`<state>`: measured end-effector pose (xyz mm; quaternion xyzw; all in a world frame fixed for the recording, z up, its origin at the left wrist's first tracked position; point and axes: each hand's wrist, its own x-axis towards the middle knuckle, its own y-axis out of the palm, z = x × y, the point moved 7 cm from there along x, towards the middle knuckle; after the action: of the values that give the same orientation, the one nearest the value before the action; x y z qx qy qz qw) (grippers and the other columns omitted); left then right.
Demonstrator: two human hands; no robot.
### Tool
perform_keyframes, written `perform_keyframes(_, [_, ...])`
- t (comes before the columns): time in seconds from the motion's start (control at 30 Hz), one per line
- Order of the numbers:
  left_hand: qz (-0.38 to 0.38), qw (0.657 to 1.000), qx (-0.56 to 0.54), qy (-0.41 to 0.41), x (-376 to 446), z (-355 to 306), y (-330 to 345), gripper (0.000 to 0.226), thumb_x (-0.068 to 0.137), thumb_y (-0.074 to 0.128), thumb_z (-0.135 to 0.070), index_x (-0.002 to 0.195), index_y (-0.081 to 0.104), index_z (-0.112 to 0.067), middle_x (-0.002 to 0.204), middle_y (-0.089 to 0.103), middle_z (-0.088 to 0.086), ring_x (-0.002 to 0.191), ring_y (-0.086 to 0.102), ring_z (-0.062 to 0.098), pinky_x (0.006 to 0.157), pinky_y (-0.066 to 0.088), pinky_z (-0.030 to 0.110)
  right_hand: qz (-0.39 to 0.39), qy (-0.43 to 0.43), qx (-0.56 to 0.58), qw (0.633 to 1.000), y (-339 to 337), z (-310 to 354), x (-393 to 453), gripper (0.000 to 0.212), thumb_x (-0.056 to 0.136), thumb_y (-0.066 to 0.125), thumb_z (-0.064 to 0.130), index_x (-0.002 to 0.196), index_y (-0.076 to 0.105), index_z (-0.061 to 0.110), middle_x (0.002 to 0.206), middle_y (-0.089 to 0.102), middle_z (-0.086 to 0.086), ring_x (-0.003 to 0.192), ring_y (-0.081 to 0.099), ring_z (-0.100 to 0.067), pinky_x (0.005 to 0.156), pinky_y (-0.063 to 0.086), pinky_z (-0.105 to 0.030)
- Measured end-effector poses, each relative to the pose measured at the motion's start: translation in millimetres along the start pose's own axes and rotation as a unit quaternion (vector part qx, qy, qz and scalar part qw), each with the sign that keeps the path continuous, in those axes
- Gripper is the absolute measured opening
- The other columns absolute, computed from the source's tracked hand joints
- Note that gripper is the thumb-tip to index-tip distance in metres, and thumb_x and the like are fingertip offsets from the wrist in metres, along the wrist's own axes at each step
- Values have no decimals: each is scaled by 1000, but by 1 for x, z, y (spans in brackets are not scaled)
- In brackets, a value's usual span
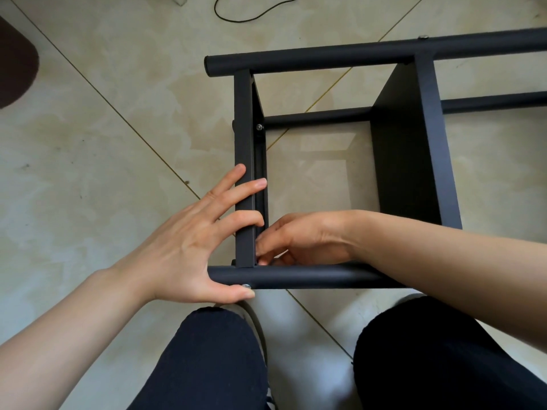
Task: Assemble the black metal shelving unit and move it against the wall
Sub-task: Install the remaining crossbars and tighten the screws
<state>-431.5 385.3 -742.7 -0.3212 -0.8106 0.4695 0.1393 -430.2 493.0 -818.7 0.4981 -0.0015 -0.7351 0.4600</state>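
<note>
Head view, left hand (189,241) steadying shelving unit (408,149), right hand (299,241) pinching inside corner

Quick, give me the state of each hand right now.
Left hand: open, fingers spread over the shelf frame, thumb under the near tube.
Right hand: fingertips curled at the frame's inside corner; what they pinch cannot be told.

Matt black metal shelving unit (426,137), shiny silver bolt (246,286), glossy mottled floor tiles (118,143)

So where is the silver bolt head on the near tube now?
In the head view the bolt head sits on the near tube, low and left of centre, right at the left hand's thumb tip.
</note>
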Motion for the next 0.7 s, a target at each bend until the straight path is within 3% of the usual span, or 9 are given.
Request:
perform_keyframes(0.17, [-1, 1000, -5, -2, 0, -1, -1, 74, 68, 72, -67, 126, 50, -26, 167, 17, -4, 156, 4, 24, 100, 44, 38, 1, 8, -3, 1000, -2, -1, -1, 30, 91, 58, 10, 63, 68, 16, 72, 59, -3, 71, 54, -15, 76, 43, -28])
perform_keyframes(0.27, [-1, 1000, -7, 0, 0, -1, -1, 75, 68, 72, -67, 127, 50, -26, 167, 16, -4, 156, 4, 24, 101, 45, 39, -21, 7, -32, 999, -3, 0, -1, 21, 92, 60, 12, 72, 66, 12, 69, 57, -3, 70, 52, -16, 75, 42, -29])
perform_keyframes(0.4, [-1, 1000, -3, 2, 0, 0, 0, 75, 68, 72, -67, 126, 51, -25, 167, 17, -4, 156, 4, 25, 102, 41, 36, -39, -4, -38, 999, -2, 1, 0, 10, 92, 60, 9, 83, 65, 9, 78, 60, -6, 87, 52, -24, 84, 43, -34])
perform_keyframes(0.57, [-4, 1000, -1, 2, 0, 0, 0, 75, 68, 72, -68, 126, 52, -25, 167, 16, -5, 156, 4, 24, 98, 41, 32, -27, 1, -20, 999, -4, 2, -3, 15, 91, 61, 10, 77, 66, 11, 70, 59, -2, 69, 53, -16, 80, 42, -32])
perform_keyframes(0.7, [-5, 1000, -6, 2, 0, 0, 0, 75, 68, 72, -67, 127, 51, -26, 167, 17, -4, 156, 4, 24, 98, 44, 35, -42, 2, -33, 999, -6, 0, 0, 18, 89, 64, 10, 71, 67, 11, 63, 54, -1, 67, 49, -17, 78, 39, -34])
